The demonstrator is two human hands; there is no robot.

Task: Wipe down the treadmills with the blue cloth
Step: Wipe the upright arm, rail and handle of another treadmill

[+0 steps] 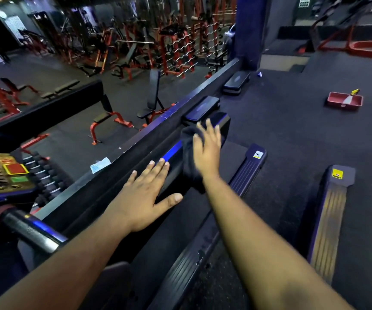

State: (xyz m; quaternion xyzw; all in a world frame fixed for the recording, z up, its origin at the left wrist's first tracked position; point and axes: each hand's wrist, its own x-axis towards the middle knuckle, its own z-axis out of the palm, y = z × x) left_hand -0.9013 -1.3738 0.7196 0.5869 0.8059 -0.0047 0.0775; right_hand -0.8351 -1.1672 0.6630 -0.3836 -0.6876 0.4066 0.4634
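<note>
The dark blue cloth [188,162] hangs over the black side rail [171,153] of the treadmill, near its far end. My right hand [207,148] lies flat on top of the cloth, fingers spread, pressing it onto the rail. My left hand [144,195] rests flat and empty on the same rail, closer to me, with its fingers apart. The treadmill's belt [205,220] and ribbed foot rail [247,171] run below my right arm. The console [3,173] with coloured buttons sits at the left.
A second treadmill's foot rail [328,220] lies at the right. A red tray [345,101] with a spray bottle sits on the dark floor beyond. Step platforms [236,82] line the mirror wall. A handlebar [28,229] juts out at the lower left.
</note>
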